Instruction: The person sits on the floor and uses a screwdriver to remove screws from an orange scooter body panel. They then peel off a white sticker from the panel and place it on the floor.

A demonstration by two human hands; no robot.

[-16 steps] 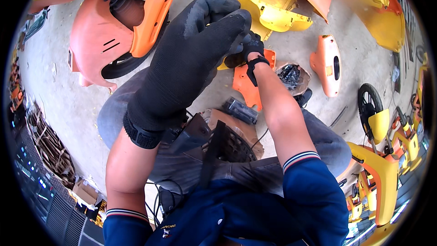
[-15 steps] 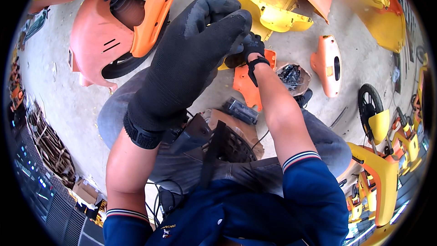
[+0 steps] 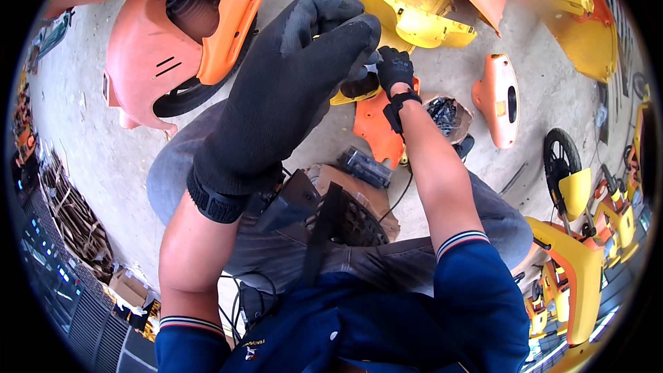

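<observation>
At left, we have an orange shell (image 3: 146, 62) around a wheel (image 3: 185, 104). Our left hand (image 3: 290, 76) is raised, fingers curled; we cannot tell whether it pinches anything. A yellow part (image 3: 355, 99) shows near its fingertips. Our right hand (image 3: 396, 67) is beside that part, fingers bent, grip unclear. Farther right lies an orange cover (image 3: 495, 100).

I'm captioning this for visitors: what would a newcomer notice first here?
The black-gloved left hand looms large, above and left of centre. At upper left bulges a faded orange shell, while bright yellow panels stand out near top centre.
</observation>
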